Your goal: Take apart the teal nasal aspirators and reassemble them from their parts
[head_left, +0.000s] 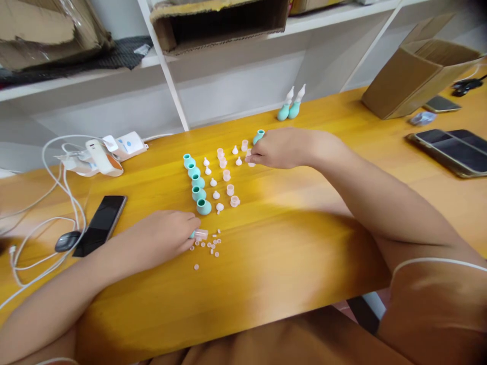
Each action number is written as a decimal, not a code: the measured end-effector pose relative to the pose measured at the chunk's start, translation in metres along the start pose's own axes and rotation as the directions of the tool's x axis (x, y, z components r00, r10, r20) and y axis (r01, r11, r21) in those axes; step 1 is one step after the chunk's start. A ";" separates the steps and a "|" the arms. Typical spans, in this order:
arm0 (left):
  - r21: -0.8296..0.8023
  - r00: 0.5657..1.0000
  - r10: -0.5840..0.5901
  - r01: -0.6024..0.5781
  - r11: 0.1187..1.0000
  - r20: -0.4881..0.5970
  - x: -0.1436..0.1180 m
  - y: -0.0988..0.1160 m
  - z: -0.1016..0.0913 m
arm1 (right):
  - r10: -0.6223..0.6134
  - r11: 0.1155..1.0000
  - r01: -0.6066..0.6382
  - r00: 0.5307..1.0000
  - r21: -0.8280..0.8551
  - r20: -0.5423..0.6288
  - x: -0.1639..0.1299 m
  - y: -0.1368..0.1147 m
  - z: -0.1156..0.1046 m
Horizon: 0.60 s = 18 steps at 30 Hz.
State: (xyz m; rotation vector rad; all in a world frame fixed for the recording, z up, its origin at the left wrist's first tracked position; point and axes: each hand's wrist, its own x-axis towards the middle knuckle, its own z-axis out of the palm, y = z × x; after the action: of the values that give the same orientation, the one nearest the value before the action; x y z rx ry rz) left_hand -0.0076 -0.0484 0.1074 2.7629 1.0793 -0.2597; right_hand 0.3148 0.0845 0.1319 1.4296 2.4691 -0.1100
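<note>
From the head view, the left hand point(160, 241) is resting near the middle of the desk point(289, 263), its fingers curled narrowly around a small teal-and-pink piece point(200, 234) lying beside a scatter of tiny pink bits point(210, 247). The right hand point(283, 148) is reaching toward the desk's far edge, its fingertips pinching a pink cap point(250, 161), with a lone teal bulb point(258, 136) just beside the knuckles. Between the hands, 5 teal bulbs point(197, 182) are standing in a row, with white tips point(213, 181) and pink caps point(227, 175) alongside. 2 assembled pieces point(290, 104) are standing at the far edge. A phone point(101, 223) is lying near the left edge.
</note>
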 end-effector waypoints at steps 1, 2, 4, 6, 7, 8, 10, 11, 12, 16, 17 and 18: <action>0.009 1.000 0.003 -0.003 1.000 0.001 0.001 0.000 0.002 | 0.019 0.999 -0.018 1.000 -0.030 0.020 0.005 0.001 0.003; 0.018 1.000 0.001 -0.001 1.000 0.000 0.003 -0.001 0.003 | 0.028 0.999 -0.026 0.999 -0.047 0.032 0.009 0.000 0.006; 0.034 1.000 0.002 -0.002 0.999 0.010 0.004 -0.002 0.004 | 0.047 0.997 -0.044 0.997 -0.055 0.056 0.015 -0.003 0.010; 0.047 1.000 0.004 -0.005 0.999 0.018 0.005 -0.003 0.006 | 0.058 0.997 -0.054 0.994 -0.048 0.090 0.018 -0.006 0.014; 0.050 1.000 0.008 -0.009 0.999 0.022 0.005 -0.004 0.007 | 0.064 0.997 -0.060 0.993 -0.043 0.102 0.019 -0.007 0.015; 0.047 1.000 0.015 -0.016 0.999 0.023 0.005 -0.004 0.007 | 0.068 0.997 -0.064 0.992 -0.038 0.107 0.020 -0.008 0.017; 0.033 1.000 0.016 -0.017 0.999 0.016 0.006 -0.004 0.007 | 0.040 0.999 -0.038 0.995 -0.019 0.089 0.023 -0.008 0.021; 0.022 1.000 0.015 -0.015 1.000 0.008 0.006 -0.003 0.007 | 0.008 1.000 -0.008 0.998 -0.005 0.064 0.025 -0.009 0.023; 0.006 1.000 0.017 -0.017 1.000 0.001 0.006 -0.003 0.006 | -0.025 1.000 0.025 0.999 0.006 0.041 0.027 -0.010 0.026; -0.059 1.000 -0.015 0.014 0.998 -0.022 0.004 -0.003 0.005 | -0.064 0.998 0.064 0.998 -0.009 -0.006 0.036 -0.018 0.036; -0.069 0.999 -0.022 0.020 0.997 -0.025 0.003 -0.003 0.005 | -0.050 0.999 0.050 0.999 -0.015 -0.007 0.037 -0.020 0.038; -0.078 0.999 -0.024 0.022 0.997 -0.032 0.001 -0.003 0.004 | -0.038 0.999 0.038 0.999 -0.020 -0.005 0.038 -0.022 0.038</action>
State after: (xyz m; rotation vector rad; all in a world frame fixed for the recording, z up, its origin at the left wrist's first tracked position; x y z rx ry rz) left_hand -0.0089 -0.0465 0.1029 2.6967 1.1052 -0.1720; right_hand 0.2861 0.0969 0.0832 1.3773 2.4949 -0.0898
